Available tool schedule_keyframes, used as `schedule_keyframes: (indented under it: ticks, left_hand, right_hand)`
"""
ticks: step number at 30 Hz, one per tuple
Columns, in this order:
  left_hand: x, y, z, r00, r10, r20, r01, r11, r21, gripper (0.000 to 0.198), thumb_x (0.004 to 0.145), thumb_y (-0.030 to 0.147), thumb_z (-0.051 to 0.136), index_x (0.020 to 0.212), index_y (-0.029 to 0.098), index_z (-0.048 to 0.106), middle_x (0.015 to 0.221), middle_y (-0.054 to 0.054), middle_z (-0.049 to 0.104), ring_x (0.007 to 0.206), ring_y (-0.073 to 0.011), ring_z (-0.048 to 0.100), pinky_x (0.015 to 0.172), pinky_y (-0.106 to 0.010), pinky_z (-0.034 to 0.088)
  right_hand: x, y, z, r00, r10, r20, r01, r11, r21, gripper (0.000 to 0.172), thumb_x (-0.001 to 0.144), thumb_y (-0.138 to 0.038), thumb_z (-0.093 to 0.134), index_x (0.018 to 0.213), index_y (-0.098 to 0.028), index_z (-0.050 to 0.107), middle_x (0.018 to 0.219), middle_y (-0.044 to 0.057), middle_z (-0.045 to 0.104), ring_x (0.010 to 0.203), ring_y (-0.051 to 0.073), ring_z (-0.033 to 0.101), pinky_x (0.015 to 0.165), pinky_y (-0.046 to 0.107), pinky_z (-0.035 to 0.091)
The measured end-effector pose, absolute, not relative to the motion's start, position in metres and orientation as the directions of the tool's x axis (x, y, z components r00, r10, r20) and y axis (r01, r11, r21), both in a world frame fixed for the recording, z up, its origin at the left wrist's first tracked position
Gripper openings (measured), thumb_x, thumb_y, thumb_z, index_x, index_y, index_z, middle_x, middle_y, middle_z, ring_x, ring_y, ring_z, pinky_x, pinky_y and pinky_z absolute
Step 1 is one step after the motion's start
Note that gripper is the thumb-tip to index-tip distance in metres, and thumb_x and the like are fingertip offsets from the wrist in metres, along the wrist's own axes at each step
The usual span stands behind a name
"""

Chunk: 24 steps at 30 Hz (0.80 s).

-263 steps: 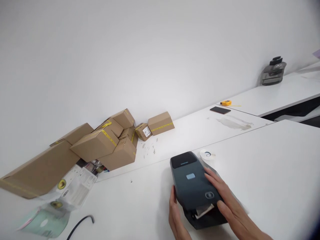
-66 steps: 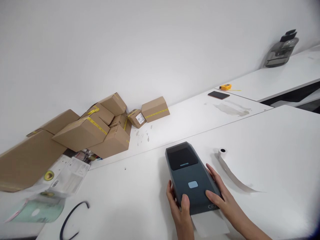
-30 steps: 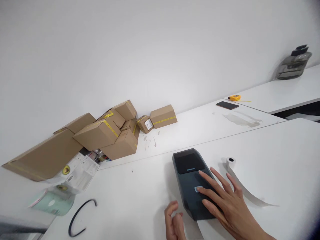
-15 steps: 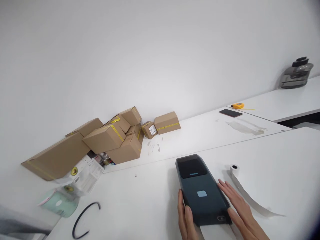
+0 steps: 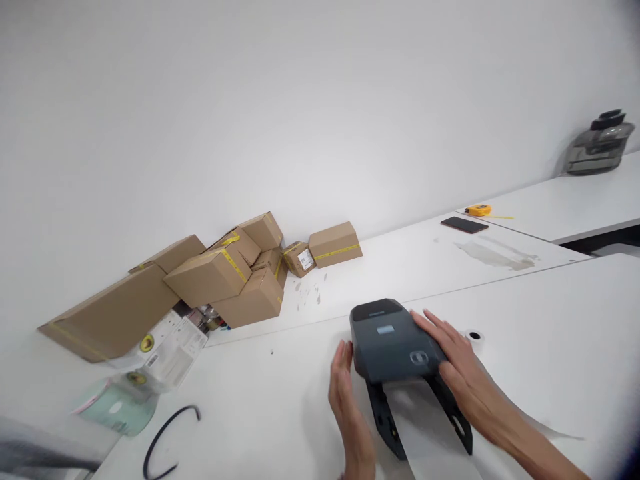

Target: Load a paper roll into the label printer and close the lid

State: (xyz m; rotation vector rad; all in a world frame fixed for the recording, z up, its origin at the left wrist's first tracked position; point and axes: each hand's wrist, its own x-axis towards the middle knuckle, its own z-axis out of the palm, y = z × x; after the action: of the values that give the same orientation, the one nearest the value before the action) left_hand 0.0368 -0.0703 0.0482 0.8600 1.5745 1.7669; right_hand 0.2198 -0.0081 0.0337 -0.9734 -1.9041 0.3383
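A dark blue-grey label printer (image 5: 383,357) stands at the front of the white table, its lid raised and tilted at the near end. White paper (image 5: 425,420) lies between the black inner side walls, under the lid. My right hand (image 5: 453,353) grips the lid's right side, fingers along its edge. My left hand (image 5: 347,407) is upright against or just beside the left side, fingers stretched out; whether the fingertips touch is hard to tell. Right of the printer sits a small white paper roll (image 5: 475,335), its unrolled strip partly hidden by my right arm.
Several cardboard boxes (image 5: 210,273) are stacked at the back left. Nearer are a white package (image 5: 175,353), a green container (image 5: 120,403) and a curved black strip (image 5: 163,437). A phone (image 5: 465,225), a yellow tape measure (image 5: 479,210) and a large bottle (image 5: 600,147) stand back right.
The printer's lid has come up at its near end, showing the inner side walls and paper. My right hand moved up and away with the lid; my left hand shifted left and up.
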Motion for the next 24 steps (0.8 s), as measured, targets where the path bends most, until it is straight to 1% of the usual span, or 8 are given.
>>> schedule_keyframes:
  ticks: [2,5,10,16,19,21,22,24]
  left_hand:
    - [0.025,-0.049,0.051,-0.620,0.774,0.131,-0.042,-0.199,0.979,0.055,0.092,0.055,0.043,0.134,0.020,0.054,0.137,-0.010,0.061,0.129,-0.0228,0.054,0.111,-0.034,0.040]
    - [0.012,-0.021,0.038,-0.567,0.817,0.107,0.042,-0.101,0.994,0.042,0.089,0.041,0.053,0.122,0.015,0.060,0.132,-0.013,0.063,0.124,-0.0239,0.056,0.106,-0.034,0.042]
    - [0.013,-0.005,0.013,-0.489,0.868,0.093,0.132,-0.032,0.991,0.036,0.079,0.032,0.065,0.112,0.015,0.066,0.118,-0.014,0.068,0.114,-0.0257,0.059,0.093,-0.034,0.048]
    - [0.021,-0.012,0.007,-0.494,0.862,0.116,0.170,-0.035,0.985,0.038,0.083,0.031,0.062,0.117,0.016,0.063,0.122,-0.013,0.065,0.114,-0.0228,0.059,0.093,-0.031,0.046]
    - [0.022,-0.014,0.007,-0.494,0.863,0.103,0.152,-0.030,0.988,0.040,0.085,0.035,0.060,0.120,0.017,0.061,0.122,-0.015,0.065,0.113,-0.0234,0.060,0.092,-0.032,0.047]
    - [0.022,-0.014,0.006,-0.496,0.865,0.081,0.130,-0.018,0.991,0.041,0.086,0.036,0.058,0.122,0.016,0.057,0.125,-0.016,0.064,0.113,-0.0232,0.061,0.092,-0.032,0.047]
    - [0.022,-0.014,0.006,-0.500,0.863,0.069,0.119,-0.011,0.993,0.043,0.087,0.036,0.058,0.125,0.016,0.055,0.126,-0.016,0.064,0.112,-0.0228,0.062,0.092,-0.032,0.047]
    - [0.022,-0.014,0.007,-0.508,0.859,0.068,0.121,-0.007,0.993,0.048,0.087,0.034,0.058,0.130,0.016,0.048,0.125,-0.016,0.066,0.110,-0.0220,0.064,0.092,-0.032,0.047]
  right_hand:
    - [0.208,0.019,0.062,-0.230,0.728,0.646,0.406,0.675,-0.616,0.050,0.100,-0.046,0.024,0.147,-0.032,0.036,0.152,0.002,0.045,0.142,0.028,0.037,0.116,0.052,0.030]
    - [0.191,0.058,0.098,-0.173,0.799,0.576,0.366,0.595,-0.716,0.048,0.100,-0.050,0.026,0.141,-0.030,0.043,0.139,0.006,0.058,0.125,0.028,0.054,0.103,0.049,0.043]
    - [0.169,0.110,0.126,-0.115,0.888,0.446,0.388,0.454,-0.802,0.059,0.097,-0.062,0.024,0.141,-0.028,0.043,0.116,0.011,0.068,0.101,0.033,0.065,0.090,0.052,0.047]
    - [0.161,0.139,0.127,-0.126,0.898,0.422,0.351,0.439,-0.827,0.060,0.097,-0.063,0.027,0.137,-0.023,0.047,0.128,0.013,0.064,0.111,0.032,0.063,0.091,0.047,0.050]
    - [0.173,0.118,0.121,-0.036,0.847,0.531,0.341,0.510,-0.790,0.055,0.096,-0.059,0.036,0.139,-0.024,0.043,0.138,0.013,0.056,0.120,0.030,0.058,0.095,0.044,0.049]
    - [0.184,0.095,0.108,0.051,0.747,0.663,0.369,0.603,-0.707,0.042,0.097,-0.052,0.041,0.126,-0.024,0.053,0.127,0.011,0.062,0.113,0.027,0.060,0.094,0.042,0.049]
    - [0.188,0.084,0.099,0.004,0.710,0.704,0.390,0.647,-0.655,0.033,0.097,-0.048,0.042,0.114,-0.024,0.059,0.115,0.010,0.066,0.106,0.026,0.063,0.092,0.041,0.050]
    - [0.192,0.069,0.078,-0.328,0.694,0.641,0.426,0.714,-0.556,0.024,0.095,-0.042,0.047,0.101,-0.025,0.064,0.102,0.007,0.070,0.096,0.025,0.066,0.086,0.039,0.052]
